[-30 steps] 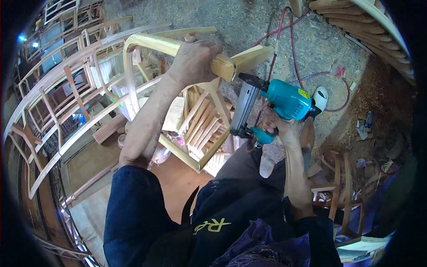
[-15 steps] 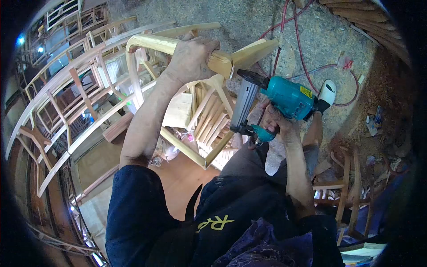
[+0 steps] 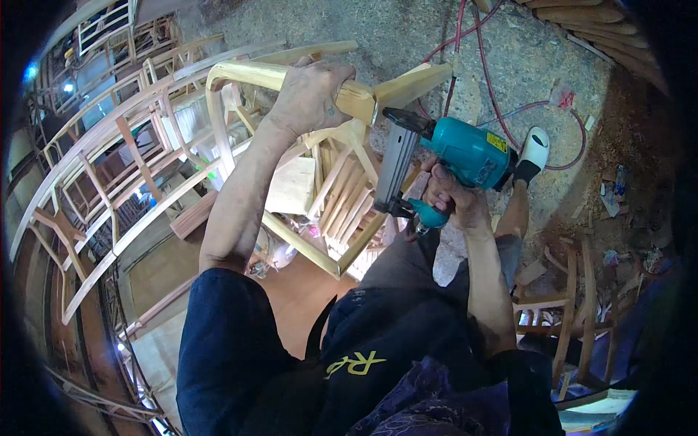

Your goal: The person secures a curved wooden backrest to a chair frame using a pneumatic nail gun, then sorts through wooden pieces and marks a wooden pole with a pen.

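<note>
Hands [image 3: 310, 99] closed round frame [image 3: 251, 73], nail gun [image 3: 467, 151]

Mottled grey floor [image 3: 407, 29] extends beyond the grips and, on their right, gives way to brown, littered ground [image 3: 629, 142]. Pale wooden furniture frames [image 3: 113, 252] crowd their left; from where I stand, two small bright lights [image 3: 68, 88] show farther out. Curved timbers [image 3: 618, 45] are stacked beyond, rightward.

Bare wooden frames [image 3: 110, 256] crowd a woodworking shop, where a red hose [image 3: 458, 36] crosses rough floor [image 3: 392, 29] near a teal nail gun [image 3: 469, 152].
</note>
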A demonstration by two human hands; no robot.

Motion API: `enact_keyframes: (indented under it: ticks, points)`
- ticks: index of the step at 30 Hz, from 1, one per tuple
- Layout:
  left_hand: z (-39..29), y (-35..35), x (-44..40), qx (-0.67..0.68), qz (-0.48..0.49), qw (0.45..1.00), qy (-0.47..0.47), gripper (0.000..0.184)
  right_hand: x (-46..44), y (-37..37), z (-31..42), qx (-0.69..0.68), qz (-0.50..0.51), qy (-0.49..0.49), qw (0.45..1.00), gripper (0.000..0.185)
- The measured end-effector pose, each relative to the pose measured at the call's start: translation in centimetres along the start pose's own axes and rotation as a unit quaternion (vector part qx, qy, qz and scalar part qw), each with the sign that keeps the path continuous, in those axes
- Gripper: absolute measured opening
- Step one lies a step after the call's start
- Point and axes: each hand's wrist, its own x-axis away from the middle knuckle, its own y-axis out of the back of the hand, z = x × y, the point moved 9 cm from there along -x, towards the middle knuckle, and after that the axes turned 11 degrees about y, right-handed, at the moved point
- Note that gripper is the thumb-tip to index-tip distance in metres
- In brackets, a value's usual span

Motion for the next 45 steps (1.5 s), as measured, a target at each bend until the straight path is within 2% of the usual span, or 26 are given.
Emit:
enact_keyframes:
  ticks: [4,16,19,31,34,45]
  points:
    - [0.0,0.2,0.3,0.003,-0.001,1.0,-0.013,0.063,-0.3,-0.1,0.4,0.003,-0.003,-0.025,1.0,0.033]
    - [0.4,0.1,-0.5,-0.007,0.047,0.999,-0.002,0.056,-1.3,-0.3,-0.6,-0.017,0.045,-0.048,0.998,0.036]
    - [0.8,0.0,-0.3,-0.007,0.014,1.0,-0.018,0.055,-1.4,-0.3,-0.5,-0.003,0.053,-0.037,0.998,0.036]
    - [0.5,0.1,-0.2,-0.005,0.015,1.0,-0.026,0.065,-0.9,-0.3,-1.7,-0.051,0.042,-0.026,0.997,0.037]
    - [0.2,0.0,-0.2,-0.008,0.034,0.999,-0.013,0.06,-0.9,-0.2,-1.6,-0.048,0.05,-0.02,0.997,0.038]
    - [0.3,-0.2,-0.2,-0.016,0.049,0.999,-0.005,0.064,-0.9,0.0,-1.0,-0.028,0.04,-0.024,0.999,0.044]
